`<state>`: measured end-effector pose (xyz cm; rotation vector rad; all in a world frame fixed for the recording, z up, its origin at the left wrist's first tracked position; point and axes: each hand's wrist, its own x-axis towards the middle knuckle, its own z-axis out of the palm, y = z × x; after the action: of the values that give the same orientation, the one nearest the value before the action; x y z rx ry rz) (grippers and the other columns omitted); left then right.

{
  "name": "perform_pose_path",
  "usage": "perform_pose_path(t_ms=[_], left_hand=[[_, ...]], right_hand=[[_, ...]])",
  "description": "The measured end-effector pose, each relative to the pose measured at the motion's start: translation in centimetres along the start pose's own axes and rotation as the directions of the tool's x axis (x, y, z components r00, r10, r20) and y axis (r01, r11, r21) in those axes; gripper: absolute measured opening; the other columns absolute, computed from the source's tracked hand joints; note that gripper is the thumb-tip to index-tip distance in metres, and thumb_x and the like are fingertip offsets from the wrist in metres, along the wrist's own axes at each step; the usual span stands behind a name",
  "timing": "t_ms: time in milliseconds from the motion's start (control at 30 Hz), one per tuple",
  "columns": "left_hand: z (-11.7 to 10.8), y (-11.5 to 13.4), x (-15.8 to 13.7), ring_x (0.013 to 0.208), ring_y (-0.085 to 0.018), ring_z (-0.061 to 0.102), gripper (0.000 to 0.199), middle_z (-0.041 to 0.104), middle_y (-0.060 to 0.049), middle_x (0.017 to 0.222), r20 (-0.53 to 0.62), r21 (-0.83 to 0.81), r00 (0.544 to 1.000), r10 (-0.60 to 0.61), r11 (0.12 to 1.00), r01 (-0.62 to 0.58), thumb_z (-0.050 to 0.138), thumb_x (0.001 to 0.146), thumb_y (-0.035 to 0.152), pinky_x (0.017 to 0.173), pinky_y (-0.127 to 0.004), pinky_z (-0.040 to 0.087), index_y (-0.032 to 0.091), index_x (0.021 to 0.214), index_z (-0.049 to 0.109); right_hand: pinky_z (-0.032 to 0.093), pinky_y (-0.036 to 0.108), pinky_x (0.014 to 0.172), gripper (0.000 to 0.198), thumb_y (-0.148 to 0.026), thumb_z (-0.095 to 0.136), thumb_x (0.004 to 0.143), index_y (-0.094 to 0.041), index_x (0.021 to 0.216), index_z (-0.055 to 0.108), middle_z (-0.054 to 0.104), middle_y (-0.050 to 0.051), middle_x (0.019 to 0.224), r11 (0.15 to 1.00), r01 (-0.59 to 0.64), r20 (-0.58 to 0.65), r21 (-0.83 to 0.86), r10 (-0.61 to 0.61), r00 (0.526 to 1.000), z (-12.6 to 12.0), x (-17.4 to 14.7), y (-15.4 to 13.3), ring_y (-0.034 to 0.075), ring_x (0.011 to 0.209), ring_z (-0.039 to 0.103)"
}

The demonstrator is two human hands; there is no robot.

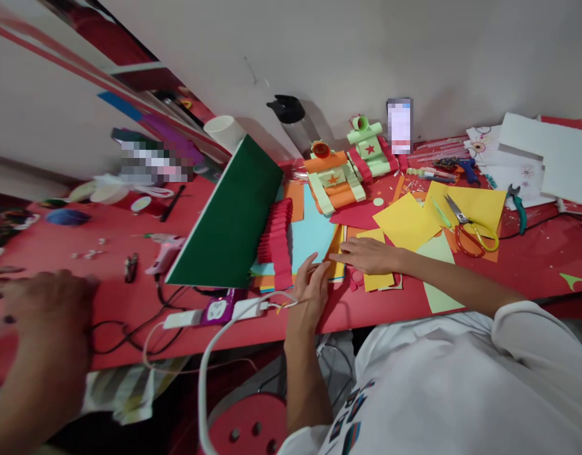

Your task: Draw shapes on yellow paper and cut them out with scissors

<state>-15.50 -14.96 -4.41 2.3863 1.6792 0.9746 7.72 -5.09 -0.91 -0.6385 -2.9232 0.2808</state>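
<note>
Paper in orange-yellow [337, 241] on the table [532, 272], between left hand [312, 281] and right hand [369, 254], long edge running near to far. Touching at right fingertips, close beside left; fingers loosely bent, cannot tell whether pinching.

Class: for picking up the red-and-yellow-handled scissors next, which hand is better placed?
Probably the right hand: it is nearer the scissors, which lie on its own side. The left hand is farther off, with the right arm between.

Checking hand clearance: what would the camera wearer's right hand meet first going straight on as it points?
Probably the wearer's left hand, just ahead of the right hand; their relative heights are hard to judge.
</note>
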Motion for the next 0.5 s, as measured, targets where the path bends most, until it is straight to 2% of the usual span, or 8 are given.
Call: perform_pose_path(t_ms=[67, 133, 267, 367, 500], left_hand=[[0.1, -0.2, 0.0, 0.117, -0.026, 0.071, 0.036, 0.053, -0.018, 0.157, 0.028, 0.013, 1.0, 0.011, 1.0, -0.012, 0.044, 0.107, 0.016, 0.101, -0.048, 0.062, 0.024, 0.129, 0.07], [0.2, -0.2, 0.2, 0.116, -0.028, 0.071, 0.037, 0.054, -0.017, 0.158, 0.07, 0.029, 0.997, 0.013, 0.999, -0.015, 0.042, 0.106, 0.016, 0.102, -0.051, 0.061, 0.024, 0.124, 0.073], [-0.1, 0.2, 0.5, 0.118, -0.03, 0.07, 0.028, 0.059, -0.015, 0.154, 0.104, 0.03, 0.994, -0.015, 0.999, 0.012, 0.056, 0.107, 0.032, 0.109, -0.053, 0.057, 0.026, 0.128, 0.073], [-0.4, 0.4, 0.6, 0.124, -0.031, 0.068, 0.033, 0.061, -0.014, 0.152, 0.126, 0.005, 0.992, -0.022, 1.0, 0.022, 0.064, 0.104, 0.042, 0.111, -0.051, 0.056, 0.026, 0.132, 0.07], [-0.4, 0.2, 0.5, 0.131, -0.032, 0.065, 0.037, 0.062, -0.013, 0.151, 0.122, 0.01, 0.991, -0.05, 0.999, 0.049, 0.062, 0.105, 0.043, 0.114, -0.052, 0.054, 0.027, 0.137, 0.068]], right_hand=[[0.048, 0.038, 0.087, 0.041, -0.014, 0.048, 0.106, -0.015, 0.144, 0.064, 0.064, 0.017, 0.125, 0.998, -0.024, -0.004, 0.064, 0.025, 1.0, 0.0, 0.0, 0.2, 0.029, 0.11, 0.056], [0.047, 0.036, 0.085, 0.04, -0.012, 0.051, 0.104, -0.017, 0.139, 0.069, 0.064, 0.016, 0.122, 0.989, -0.046, -0.02, 0.142, 0.05, 0.999, 0.0, -0.1, 0.5, 0.027, 0.108, 0.057], [0.046, 0.035, 0.083, 0.036, -0.014, 0.054, 0.104, -0.021, 0.129, 0.078, 0.067, 0.013, 0.117, 0.964, -0.031, -0.063, 0.264, 0.049, 0.997, 0.3, -0.4, 1.0, 0.026, 0.106, 0.058], [0.045, 0.036, 0.085, 0.034, -0.016, 0.053, 0.105, -0.021, 0.12, 0.082, 0.07, 0.012, 0.116, 0.97, 0.039, -0.092, 0.241, -0.017, 0.996, 0.6, -0.7, 1.5, 0.025, 0.104, 0.058], [0.046, 0.037, 0.09, 0.035, -0.015, 0.053, 0.104, -0.022, 0.121, 0.083, 0.073, 0.012, 0.119, 0.977, 0.137, -0.105, 0.162, -0.121, 0.987, 1.0, -0.9, 1.9, 0.026, 0.106, 0.058]])
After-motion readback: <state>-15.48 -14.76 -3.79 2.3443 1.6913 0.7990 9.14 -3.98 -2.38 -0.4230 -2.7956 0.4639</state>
